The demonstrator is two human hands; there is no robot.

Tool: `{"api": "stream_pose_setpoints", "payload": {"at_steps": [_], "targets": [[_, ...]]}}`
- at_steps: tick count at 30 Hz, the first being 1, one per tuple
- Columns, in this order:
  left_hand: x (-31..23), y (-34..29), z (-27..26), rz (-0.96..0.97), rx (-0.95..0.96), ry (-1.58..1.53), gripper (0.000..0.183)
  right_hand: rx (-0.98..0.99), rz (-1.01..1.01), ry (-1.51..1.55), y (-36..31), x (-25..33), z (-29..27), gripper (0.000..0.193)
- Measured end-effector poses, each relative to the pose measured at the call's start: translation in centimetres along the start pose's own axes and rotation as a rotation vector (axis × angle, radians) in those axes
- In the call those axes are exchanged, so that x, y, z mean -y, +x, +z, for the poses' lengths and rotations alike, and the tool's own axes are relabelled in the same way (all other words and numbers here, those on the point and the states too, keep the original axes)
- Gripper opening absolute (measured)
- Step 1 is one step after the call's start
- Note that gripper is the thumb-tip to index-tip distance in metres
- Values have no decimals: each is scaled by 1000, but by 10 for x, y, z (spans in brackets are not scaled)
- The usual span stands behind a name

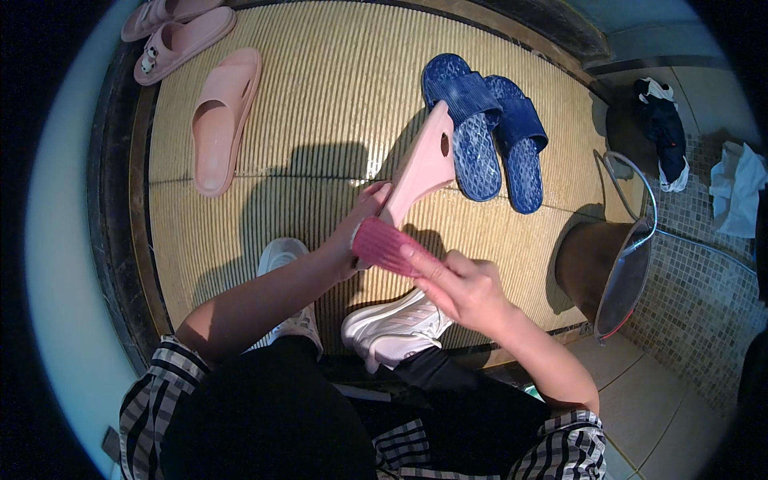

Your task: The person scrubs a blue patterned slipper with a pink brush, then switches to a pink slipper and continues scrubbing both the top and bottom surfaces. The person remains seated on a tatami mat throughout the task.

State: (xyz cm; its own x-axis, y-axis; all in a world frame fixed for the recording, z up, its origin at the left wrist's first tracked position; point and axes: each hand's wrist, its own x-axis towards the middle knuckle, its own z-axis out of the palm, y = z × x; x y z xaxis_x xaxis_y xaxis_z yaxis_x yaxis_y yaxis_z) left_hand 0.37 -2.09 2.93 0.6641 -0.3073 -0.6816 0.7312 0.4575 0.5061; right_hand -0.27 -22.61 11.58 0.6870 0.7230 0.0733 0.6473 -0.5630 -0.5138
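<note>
My left hand (360, 220) grips a pink slipper (422, 164) by its lower end and holds it tilted on edge above the mat. A dark pink cloth (387, 246) with a ribbed look lies against the near end of that slipper. The fingers of my right hand (466, 290) are closed on the cloth, the forefinger stretched along it. Part of the left hand's fingers is hidden behind the slipper and cloth. Just beyond the held slipper are two dark blue slippers (476, 164), side by side. Another pink slipper (216, 132) lies on the mat to the left.
Ribbed yellow matting (320, 88) covers the floor. More pink slippers (188, 44) sit at the far left edge. On the right stands a dark bucket (588, 260) with a pale hose (652, 208), near dark clothing (662, 132) and white cloth (736, 188). My white shoes (396, 328) are below my hands.
</note>
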Motion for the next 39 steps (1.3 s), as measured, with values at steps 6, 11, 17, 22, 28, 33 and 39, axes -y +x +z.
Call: {"api": "stream_pose_setpoints", "payload": {"at_steps": [6, 11, 17, 22, 28, 33, 39], "targets": [[-6, -1, 5, -90, -15, -4, 59, -69, 427, 8, 20, -41, -21, 42], [-10, -8, 21, -106, -97, 1, 58, -108, 381, 19, 13, -35, -12, 46], [1, -16, -6, -128, 40, 71, 58, -7, 17, 30, 12, -7, 6, 53], [2, -8, -1, -96, 22, -12, 56, -30, 218, -94, 17, -34, -3, 50], [18, 6, -27, -227, 266, -121, 63, -258, 739, 554, 6, -81, -8, 39], [13, -3, -17, -206, 383, -217, 80, -258, 1114, 1100, 13, -61, -6, 43], [11, -12, -20, -236, 298, -20, 73, -293, 1119, 1516, 14, -66, -3, 23]]}}
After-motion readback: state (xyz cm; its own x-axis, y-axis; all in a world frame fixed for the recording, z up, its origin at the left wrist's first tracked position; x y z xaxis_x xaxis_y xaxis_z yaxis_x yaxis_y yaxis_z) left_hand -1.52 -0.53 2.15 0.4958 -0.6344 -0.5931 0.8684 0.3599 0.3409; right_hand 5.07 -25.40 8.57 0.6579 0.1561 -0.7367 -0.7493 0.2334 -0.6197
